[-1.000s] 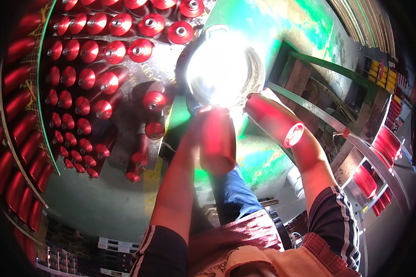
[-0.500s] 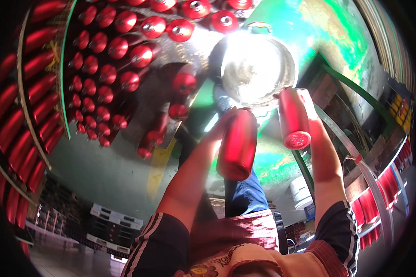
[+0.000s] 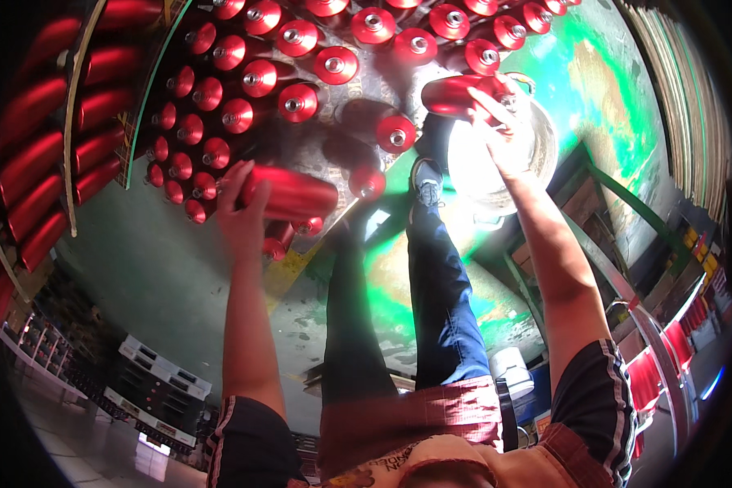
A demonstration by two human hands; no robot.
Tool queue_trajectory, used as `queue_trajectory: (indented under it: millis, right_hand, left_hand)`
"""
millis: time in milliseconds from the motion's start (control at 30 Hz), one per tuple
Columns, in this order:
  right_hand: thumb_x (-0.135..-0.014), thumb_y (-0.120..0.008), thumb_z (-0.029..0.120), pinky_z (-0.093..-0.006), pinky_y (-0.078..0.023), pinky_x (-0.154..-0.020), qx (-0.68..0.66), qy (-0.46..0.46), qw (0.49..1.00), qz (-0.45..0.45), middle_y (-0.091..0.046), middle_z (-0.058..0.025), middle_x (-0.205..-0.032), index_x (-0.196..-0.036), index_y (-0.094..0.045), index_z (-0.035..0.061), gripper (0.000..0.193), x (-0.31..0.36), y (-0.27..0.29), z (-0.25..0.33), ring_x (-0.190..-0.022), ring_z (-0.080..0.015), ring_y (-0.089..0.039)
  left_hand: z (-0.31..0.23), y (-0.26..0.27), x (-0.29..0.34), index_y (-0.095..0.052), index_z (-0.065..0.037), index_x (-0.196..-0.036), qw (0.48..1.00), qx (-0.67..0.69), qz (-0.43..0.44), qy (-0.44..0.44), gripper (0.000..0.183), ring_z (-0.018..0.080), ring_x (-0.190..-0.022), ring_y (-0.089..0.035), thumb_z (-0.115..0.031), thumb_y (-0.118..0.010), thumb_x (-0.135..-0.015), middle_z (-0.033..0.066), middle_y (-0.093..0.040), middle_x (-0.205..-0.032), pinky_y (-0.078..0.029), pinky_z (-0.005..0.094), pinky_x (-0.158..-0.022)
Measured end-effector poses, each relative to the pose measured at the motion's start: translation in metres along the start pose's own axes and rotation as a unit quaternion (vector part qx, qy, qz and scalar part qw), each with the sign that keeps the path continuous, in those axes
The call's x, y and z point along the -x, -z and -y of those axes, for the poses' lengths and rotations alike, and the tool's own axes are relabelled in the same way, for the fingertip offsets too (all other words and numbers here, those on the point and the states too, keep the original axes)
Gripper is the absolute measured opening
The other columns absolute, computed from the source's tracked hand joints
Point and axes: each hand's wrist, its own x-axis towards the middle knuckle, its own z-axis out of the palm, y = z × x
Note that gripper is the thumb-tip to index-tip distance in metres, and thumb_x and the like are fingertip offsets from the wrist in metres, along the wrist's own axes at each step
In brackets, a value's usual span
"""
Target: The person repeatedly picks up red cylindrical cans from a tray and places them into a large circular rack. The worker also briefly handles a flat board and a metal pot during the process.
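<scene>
A: How do both grips look from your end?

B: From my console I have the left hand (image 3: 241, 210) closed around one end of a red metal bottle (image 3: 297, 195), its barrel reaching out to the right of the fingers, nearly level. The right hand (image 3: 500, 137) is clamped near the neck end of a second red bottle (image 3: 449, 96), which juts left from the grip

A: Why hold them by the ends?

B: I'd guess a narrow end suits the fingers better than that smooth, fat, satin-sheened cylinder; the left bottle's neck is hidden from me, so I can't confirm it there

A: And around the grips?

B: Beyond the left grip stand upright bottles (image 3: 297, 103), cone-shouldered, bare silver necks up, probably because their bases sit steady. Below the right grip I see a round metal pot (image 3: 548, 146) with loop handles, its inside lost in glare, on a green-stained floor (image 3: 577, 106)
</scene>
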Motion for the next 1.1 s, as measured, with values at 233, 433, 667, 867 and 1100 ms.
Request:
queue_trajectory:
  millis: [233,433,667,867,1100]
  right_hand:
    - [-0.078,-0.078,0.025,-0.0439,-0.039,-0.107,0.16,0.067,0.985,-0.011,-0.047,-0.0118,-0.143,-0.118,-0.072,0.0299,0.04,-0.006,-0.109,-0.057,-0.129,-0.035,-0.044]
    - [-0.075,-0.079,0.021,-0.0467,-0.039,-0.107,0.177,0.106,0.978,-0.01,-0.046,-0.0137,-0.143,-0.118,-0.071,0.0322,0.044,-0.008,-0.148,-0.074,-0.129,-0.039,-0.041]
    - [-0.079,-0.078,0.019,-0.0471,-0.036,-0.109,0.205,0.07,0.976,0.029,-0.037,-0.0198,-0.149,-0.129,-0.066,0.0264,0.052,-0.02,-0.104,-0.027,-0.13,-0.04,-0.041]
    - [-0.078,-0.079,0.022,-0.055,-0.035,-0.108,0.265,0.076,0.957,0.09,-0.027,-0.0276,-0.149,-0.134,-0.058,0.0381,0.061,-0.08,-0.127,-0.058,-0.132,-0.0491,-0.03]
    - [-0.081,-0.077,0.021,-0.0489,-0.048,-0.1,0.271,0.062,0.959,0.059,-0.035,-0.0217,-0.143,-0.127,-0.061,0.0434,0.054,-0.108,-0.149,-0.08,-0.123,-0.0481,-0.038]
  left_hand:
    - [0.098,-0.102,-0.016,-0.076,-0.023,-0.111,0.972,-0.18,-0.081,-0.131,0.038,0.0265,-0.118,-0.052,-0.019,-0.083,-0.073,0.0043,-0.057,-0.137,-0.04,0.0407,-0.104]
    - [0.132,-0.125,-0.023,-0.077,-0.024,-0.106,0.972,-0.162,-0.069,-0.154,0.035,0.031,-0.127,-0.044,-0.018,-0.082,-0.072,0.0078,-0.048,-0.144,-0.037,0.0435,-0.106]
    - [0.092,-0.096,-0.009,-0.075,-0.025,-0.111,0.977,-0.14,0.003,-0.158,0.034,0.0325,-0.136,-0.039,-0.017,-0.079,-0.078,0.0146,-0.039,-0.151,-0.033,0.0432,-0.111]
    - [0.064,-0.131,-0.087,-0.071,-0.025,-0.121,0.961,-0.165,0.023,-0.221,0.042,0.0362,-0.131,-0.042,-0.015,-0.076,-0.08,0.0167,-0.039,-0.15,-0.033,0.0449,-0.11]
    - [0.09,-0.156,-0.122,-0.073,-0.03,-0.114,0.961,-0.141,-0.002,-0.24,0.044,0.0357,-0.13,-0.042,-0.011,-0.078,-0.074,0.0151,-0.043,-0.145,-0.036,0.044,-0.109]
